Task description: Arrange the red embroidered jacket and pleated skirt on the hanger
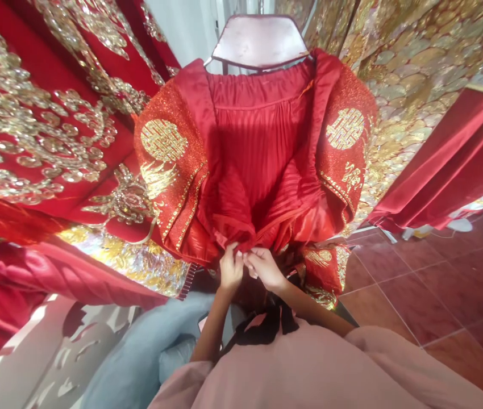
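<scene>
Clearly the red jacket (262,133) is the landmark: it hangs facing the wearer of the camera, its neck at a white hanger (261,41), which presumably bears the shoulders and leaves both hands free. Left hand (232,267) and right hand (263,268) meet at the jacket's lower front, almost touching; fingers curled nearly closed, each pinching red cloth at the edge. Probably held so close to keep the front edges together; any fastening is hidden by the fingers. Left of jacket: beaded cloth (32,122). Right of it: gold cloth (399,108). Below, to the left: blue chair (126,363). Writing: round gold emblem (163,140) on each sleeve, looks like a double-happiness character. No brand or label legible.
</scene>
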The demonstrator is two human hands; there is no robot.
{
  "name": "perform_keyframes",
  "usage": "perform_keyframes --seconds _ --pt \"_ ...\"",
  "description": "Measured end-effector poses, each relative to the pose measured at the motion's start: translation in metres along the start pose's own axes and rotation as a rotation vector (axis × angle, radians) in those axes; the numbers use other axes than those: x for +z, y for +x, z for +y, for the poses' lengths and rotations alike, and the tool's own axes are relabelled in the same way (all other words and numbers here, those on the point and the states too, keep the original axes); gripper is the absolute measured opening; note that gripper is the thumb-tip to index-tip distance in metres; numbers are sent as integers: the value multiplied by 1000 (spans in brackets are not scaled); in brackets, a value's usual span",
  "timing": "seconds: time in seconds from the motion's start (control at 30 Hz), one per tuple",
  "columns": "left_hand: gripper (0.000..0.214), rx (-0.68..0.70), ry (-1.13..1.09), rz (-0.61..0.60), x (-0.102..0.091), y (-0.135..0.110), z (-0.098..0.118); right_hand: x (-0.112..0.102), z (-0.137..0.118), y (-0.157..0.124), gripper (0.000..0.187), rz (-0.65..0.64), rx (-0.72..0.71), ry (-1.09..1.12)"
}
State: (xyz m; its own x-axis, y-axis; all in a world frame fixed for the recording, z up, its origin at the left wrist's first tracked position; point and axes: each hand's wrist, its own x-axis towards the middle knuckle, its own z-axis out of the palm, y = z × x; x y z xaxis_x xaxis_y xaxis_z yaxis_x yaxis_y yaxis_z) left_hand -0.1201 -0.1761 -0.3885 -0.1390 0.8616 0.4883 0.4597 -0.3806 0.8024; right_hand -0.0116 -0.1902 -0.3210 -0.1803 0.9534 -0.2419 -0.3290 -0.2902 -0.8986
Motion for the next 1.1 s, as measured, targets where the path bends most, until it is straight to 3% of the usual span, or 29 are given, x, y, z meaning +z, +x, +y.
perform_keyframes --seconds 0.1,0.17,0.3,0.4,0.53,0.7,0.77,0.9,1.1 --pt "28 2 108 -27 27 -5 -20 -15 21 16 24 193 -55 -37" --pt "29 4 124 0 48 -10 -28 -25 28 24 23 243 -91 -43" --pt "36 37 148 23 73 -15 -32 -28 16 27 20 304 -70 -19" --pt "42 81 159 25 74 -14 -34 -20 -12 26 19 305 -61 23" --pt "43 143 175 30 68 -8 -33 -12 -43 24 15 281 -204 67" --pt "38 205 271 146 61 15 -9 -14 -39 23 18 284 -234 64" --pt "31 224 354 97 61 31 5 -16 -36 24 18 241 -205 77" --pt "17 132 427 -151 63 58 24 -20 -42 28 15 202 -142 134" --pt "16 22 452 -163 66 53 29 -9 -70 39 13 273 -39 234"
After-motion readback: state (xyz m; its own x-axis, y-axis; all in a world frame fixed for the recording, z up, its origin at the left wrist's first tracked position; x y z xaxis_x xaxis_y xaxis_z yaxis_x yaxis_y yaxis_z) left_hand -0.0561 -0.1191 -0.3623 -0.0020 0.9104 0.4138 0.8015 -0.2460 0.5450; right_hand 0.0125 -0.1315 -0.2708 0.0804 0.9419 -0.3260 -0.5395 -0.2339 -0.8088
